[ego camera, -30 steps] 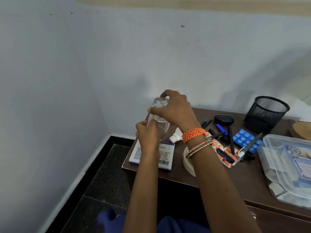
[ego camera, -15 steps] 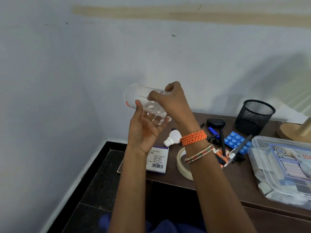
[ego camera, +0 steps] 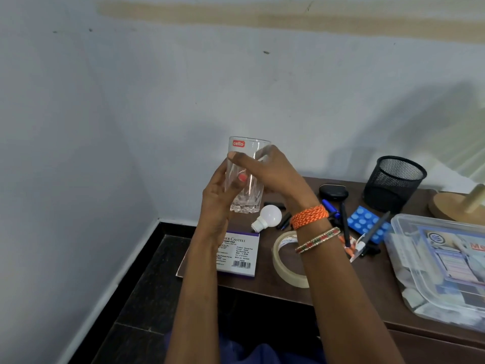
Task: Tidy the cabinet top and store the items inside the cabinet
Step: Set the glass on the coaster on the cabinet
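Observation:
A clear drinking glass with a red label near its rim stands upright in the air above the left end of the brown cabinet top. My left hand cups it from the left, fingers wrapped round its side. My right hand grips it from the right near the rim, thumb across the front. Under the glass lie a white bulb and a white stamp-pad box.
A tape roll, pens, a blue blister pack and a black case litter the middle. A black mesh cup stands at the back, a clear plastic box at right, a wooden stand behind it. Wall corner and dark floor lie left.
The glass went from base-up through a sideways tilt to upright with its mouth up. Both hands shifted their hold on it while turning it.

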